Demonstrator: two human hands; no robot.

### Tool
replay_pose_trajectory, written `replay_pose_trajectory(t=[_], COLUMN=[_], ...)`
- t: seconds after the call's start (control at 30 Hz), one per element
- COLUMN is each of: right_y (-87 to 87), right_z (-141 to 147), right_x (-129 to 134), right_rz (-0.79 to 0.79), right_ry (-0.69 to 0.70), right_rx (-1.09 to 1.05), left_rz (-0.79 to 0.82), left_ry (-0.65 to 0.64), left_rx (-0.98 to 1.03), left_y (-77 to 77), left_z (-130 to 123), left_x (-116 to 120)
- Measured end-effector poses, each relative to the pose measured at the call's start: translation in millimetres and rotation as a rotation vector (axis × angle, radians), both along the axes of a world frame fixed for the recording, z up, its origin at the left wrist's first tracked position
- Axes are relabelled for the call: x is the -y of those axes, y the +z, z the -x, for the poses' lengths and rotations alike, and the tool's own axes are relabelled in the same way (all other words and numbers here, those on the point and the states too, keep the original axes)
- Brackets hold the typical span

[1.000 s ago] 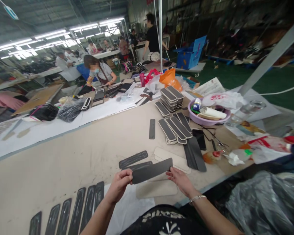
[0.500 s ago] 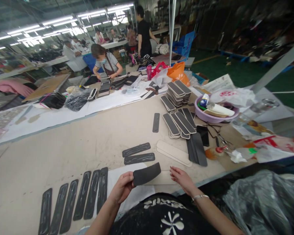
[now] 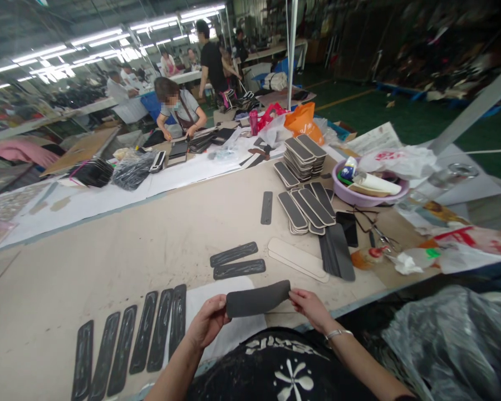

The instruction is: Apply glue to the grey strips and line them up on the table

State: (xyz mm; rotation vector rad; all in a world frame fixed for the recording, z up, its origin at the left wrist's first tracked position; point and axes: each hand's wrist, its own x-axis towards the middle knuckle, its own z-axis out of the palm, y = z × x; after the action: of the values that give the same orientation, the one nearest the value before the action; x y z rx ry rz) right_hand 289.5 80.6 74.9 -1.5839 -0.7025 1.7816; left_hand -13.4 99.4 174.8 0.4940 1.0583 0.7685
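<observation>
Between both hands a dark grey, bendy strip (image 3: 258, 299) with rounded corners is stretched above a white sheet (image 3: 217, 340). My left hand (image 3: 209, 320) pinches its left end; my right hand (image 3: 310, 307) grips the right end. Left of the sheet lies a row of several dark strips (image 3: 121, 348) with shiny wet-looking smears. Two more smeared strips (image 3: 239, 268) lie just beyond the held one. To their right are pale beige strips (image 3: 296, 258) and a fan of plain dark strips (image 3: 336, 253).
Stacked dark pieces with beige borders (image 3: 304, 209) stand at the right, near a purple basin (image 3: 365, 200), a phone (image 3: 346, 228), scissors (image 3: 386, 239) and a bottle with orange liquid (image 3: 367, 257). A single dark strip (image 3: 266, 208) lies mid-table. A co-worker (image 3: 181, 111) works across the table.
My right hand has closed on the free end of the dark strip, which is now spread between both hands. In the background, a standing person has moved left.
</observation>
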Motion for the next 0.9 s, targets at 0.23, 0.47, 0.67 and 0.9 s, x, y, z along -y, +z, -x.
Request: replay_pose_trajectory(t=[0.23, 0.47, 0.67, 0.9], right_y=[-21.2, -27.0, -28.0, -29.1], right_z=[-20.3, -23.5, -26.0, -26.9], right_x=[25.7, 22.0, 11.7, 7.3], right_rz=[0.067, 0.085, 0.118, 0.145], right_ry=[0.082, 0.206, 0.303, 0.407], right_rx=[0.212, 0.485, 0.654, 0.772], left_rz=[-0.066, -0.032, 0.006, -0.028], left_ry=[-0.085, -0.129, -0.238, -0.415], left_rx=[-0.540, -0.722, -0.914, -1.159], left_y=[-62.6, -110.8, -134.3, -135.1], left_z=[11.5, 0.5, -1.7, -3.1], left_x=[9.2, 0.1, -9.6, -14.2])
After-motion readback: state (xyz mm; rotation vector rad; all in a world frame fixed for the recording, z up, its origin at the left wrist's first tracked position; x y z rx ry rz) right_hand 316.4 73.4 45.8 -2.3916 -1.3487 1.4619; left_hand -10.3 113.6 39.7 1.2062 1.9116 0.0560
